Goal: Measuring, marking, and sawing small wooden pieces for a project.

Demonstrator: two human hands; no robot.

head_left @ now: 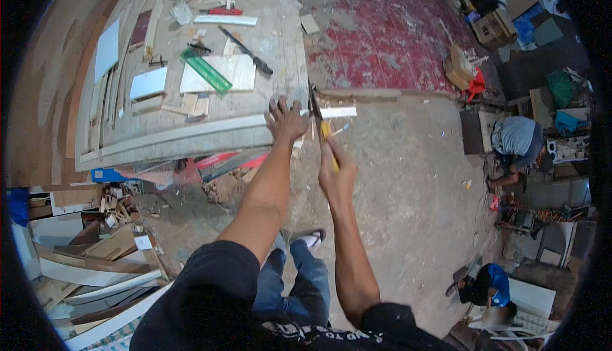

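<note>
The person's right hand (338, 175) has its grip closed around a yellow-handled tool (327, 130) with a narrow dark blade, which points away from the body; whether the blade is toothed cannot be told. The blade stands across a long, narrow, white strip (191, 132) at the right edge of the counter, and a short end of the strip juts out past it. The left hand (285, 121) lies palm down on the strip just left of the blade, its grip wide, with the fingers spread forward over the surface.

The strip runs leftward along the near edge of the pale wooden counter (280, 7). Beyond the left hand, a translucent green flat strip (207, 72) lies slantwise over a pale, rectangular wooden board (242, 78). Near the board's far corner rests a long, dark tool with a black handle (245, 50), and farther off a red-handled tool (223, 12) lies beside a short white slat (226, 21). A white rectangular block (148, 83) sits left of the board.

Around the counter spreads a grey concrete floor (395, 166), with a worn red patch (382, 32) beyond. Wood offcuts (115, 242) are heaped at lower left. At right, well apart, are a person in a grey shirt (517, 139), bent over, and another person in blue and black (494, 286).
</note>
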